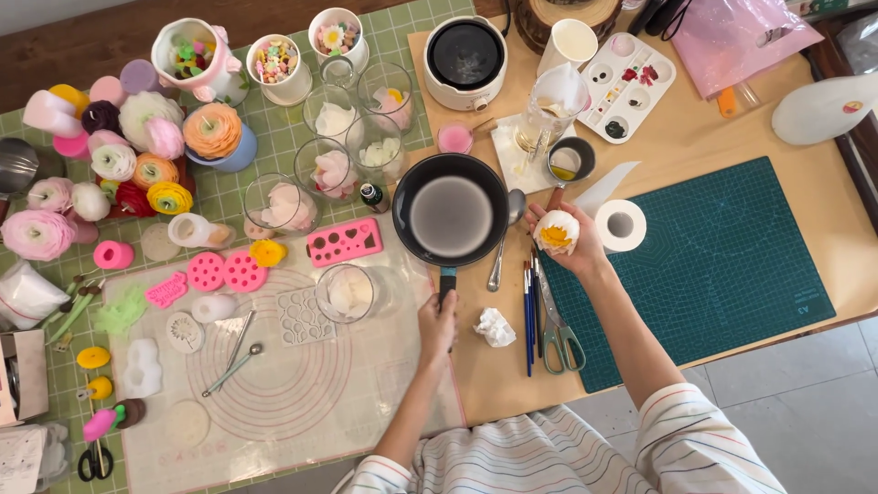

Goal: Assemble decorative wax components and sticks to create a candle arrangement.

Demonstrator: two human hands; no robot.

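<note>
My left hand (pixel 437 327) grips the dark handle of a small black frying pan (pixel 450 211) that rests on the tan table, its inside pale and bare. My right hand (pixel 569 245) holds a white flower-shaped piece with a yellow centre (pixel 556 231) just to the right of the pan. A metal spoon (pixel 505 240) lies between the pan and that hand. Blue-handled brushes (pixel 528 311) and grey scissors (pixel 558 327) lie below my right hand.
A green cutting mat (pixel 722 256) covers the right side, with a tape roll (pixel 621 224) at its corner. A clear round-marked mat (pixel 274 366) holds pink moulds and tools. Glasses, wax flowers, a white pot (pixel 465 57) and a paint palette (pixel 627 87) crowd the back.
</note>
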